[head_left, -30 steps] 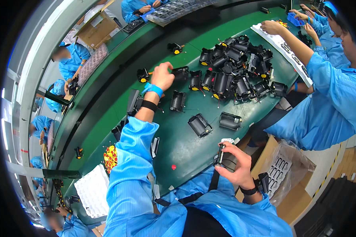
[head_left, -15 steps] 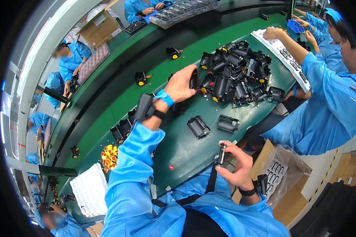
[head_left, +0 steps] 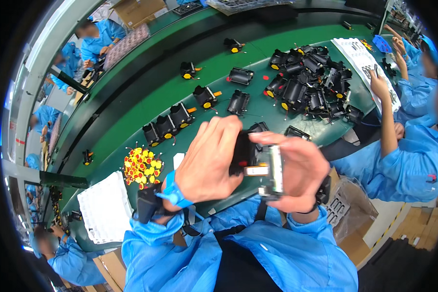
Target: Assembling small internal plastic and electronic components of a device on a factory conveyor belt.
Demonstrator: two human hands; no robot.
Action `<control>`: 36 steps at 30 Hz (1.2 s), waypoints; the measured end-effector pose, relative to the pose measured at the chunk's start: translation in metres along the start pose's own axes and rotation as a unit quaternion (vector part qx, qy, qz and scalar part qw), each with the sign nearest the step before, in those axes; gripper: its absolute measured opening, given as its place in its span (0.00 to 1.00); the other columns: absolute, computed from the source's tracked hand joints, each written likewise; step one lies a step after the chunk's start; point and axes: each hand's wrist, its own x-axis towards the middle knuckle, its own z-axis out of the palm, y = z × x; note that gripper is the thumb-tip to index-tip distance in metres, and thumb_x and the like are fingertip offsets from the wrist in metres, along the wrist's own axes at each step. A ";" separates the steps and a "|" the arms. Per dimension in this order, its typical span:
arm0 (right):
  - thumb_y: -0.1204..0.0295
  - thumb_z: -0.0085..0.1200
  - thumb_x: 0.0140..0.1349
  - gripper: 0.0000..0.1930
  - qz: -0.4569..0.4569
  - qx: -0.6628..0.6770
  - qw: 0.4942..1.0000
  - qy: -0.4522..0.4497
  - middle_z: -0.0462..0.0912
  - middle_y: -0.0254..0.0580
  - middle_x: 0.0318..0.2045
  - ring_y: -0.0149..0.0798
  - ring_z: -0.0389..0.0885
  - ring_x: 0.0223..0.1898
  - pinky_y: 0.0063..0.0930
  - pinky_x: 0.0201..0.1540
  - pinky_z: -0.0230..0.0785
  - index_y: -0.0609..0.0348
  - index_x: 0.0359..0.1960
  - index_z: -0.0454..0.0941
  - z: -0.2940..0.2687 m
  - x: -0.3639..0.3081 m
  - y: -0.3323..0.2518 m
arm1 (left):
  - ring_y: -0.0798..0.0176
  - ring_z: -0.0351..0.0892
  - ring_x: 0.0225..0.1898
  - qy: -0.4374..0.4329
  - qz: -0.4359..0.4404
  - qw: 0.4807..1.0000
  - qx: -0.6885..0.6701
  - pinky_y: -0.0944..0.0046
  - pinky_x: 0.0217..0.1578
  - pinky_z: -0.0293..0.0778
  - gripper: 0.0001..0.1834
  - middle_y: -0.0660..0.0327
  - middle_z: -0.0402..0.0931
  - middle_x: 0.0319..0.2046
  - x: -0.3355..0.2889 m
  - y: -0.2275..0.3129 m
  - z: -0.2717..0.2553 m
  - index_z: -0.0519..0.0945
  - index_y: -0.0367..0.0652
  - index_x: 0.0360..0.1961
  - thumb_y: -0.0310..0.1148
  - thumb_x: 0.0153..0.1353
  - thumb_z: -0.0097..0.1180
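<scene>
Close in front of my body, my left hand [head_left: 207,163] is closed around a black plastic housing [head_left: 242,153], which its fingers partly cover. Beside it, my right hand [head_left: 304,170] grips a narrow part with a circuit board [head_left: 275,170] along its edge. A pale strip [head_left: 256,171] sticks out from that part toward my left hand. The two held pieces are close together; whether they touch, I cannot tell. Behind my hands lie more black housings, one of them [head_left: 297,133] just past my right fingers.
A heap of black housings [head_left: 297,90] lies at the far right on the green table. Housings with yellow discs [head_left: 165,125] line up at left, near a pile of yellow-and-red discs [head_left: 142,165]. White trays [head_left: 104,209] flank the table. A co-worker's arm [head_left: 382,92] reaches over the right-hand tray.
My left hand has drawn back from the heap toward my body with the black housing. My right hand has risen to meet it, still gripping the narrow part. The view has shifted.
</scene>
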 end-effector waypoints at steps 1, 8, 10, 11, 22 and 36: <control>0.80 0.71 0.38 0.41 0.041 -0.024 0.999 -0.010 0.76 0.74 0.57 0.63 0.73 0.65 0.54 0.68 0.63 0.77 0.60 0.68 0.004 -0.003 0.001 | 0.38 0.71 0.45 -0.002 -0.011 1.000 -0.027 0.49 0.47 0.69 0.36 0.44 0.70 0.45 -0.007 0.002 -0.002 0.67 0.32 0.53 0.23 0.38 0.66; 0.80 0.70 0.40 0.40 0.107 0.049 0.993 0.027 0.74 0.72 0.60 0.59 0.73 0.65 0.50 0.71 0.60 0.74 0.60 0.69 0.027 -0.026 0.022 | 0.39 0.74 0.45 0.063 -0.036 0.991 -0.115 0.50 0.48 0.73 0.37 0.44 0.73 0.47 -0.055 -0.012 -0.004 0.71 0.31 0.55 0.25 0.38 0.67; 0.80 0.70 0.39 0.39 0.083 0.014 0.996 0.038 0.76 0.72 0.58 0.62 0.74 0.64 0.55 0.70 0.60 0.73 0.59 0.70 0.029 -0.023 0.017 | 0.39 0.74 0.46 0.071 -0.020 0.993 -0.096 0.49 0.48 0.73 0.37 0.44 0.74 0.47 -0.062 -0.015 -0.010 0.71 0.30 0.54 0.25 0.37 0.67; 0.80 0.70 0.38 0.39 0.061 -0.020 0.997 0.034 0.76 0.71 0.58 0.63 0.74 0.64 0.57 0.69 0.60 0.73 0.58 0.70 0.026 -0.021 0.015 | 0.39 0.74 0.46 0.075 0.005 0.994 -0.076 0.49 0.49 0.73 0.37 0.43 0.74 0.47 -0.064 -0.017 -0.012 0.72 0.30 0.54 0.25 0.37 0.67; 0.78 0.71 0.38 0.34 0.083 -0.196 0.968 -0.134 0.80 0.67 0.54 0.63 0.77 0.62 0.61 0.68 0.60 0.77 0.53 0.76 0.034 0.004 0.007 | 0.42 0.72 0.38 0.061 0.033 0.996 -0.051 0.50 0.41 0.69 0.40 0.43 0.74 0.45 -0.075 -0.009 -0.030 0.75 0.27 0.50 0.32 0.28 0.66; 0.69 0.73 0.44 0.26 0.136 -0.298 0.902 -0.282 0.81 0.64 0.55 0.60 0.80 0.58 0.54 0.65 0.68 0.68 0.47 0.84 0.027 0.018 0.007 | 0.59 0.82 0.24 0.096 -0.039 0.978 -0.180 0.64 0.28 0.78 0.35 0.55 0.80 0.28 -0.083 -0.035 -0.016 0.79 0.33 0.48 0.36 0.35 0.75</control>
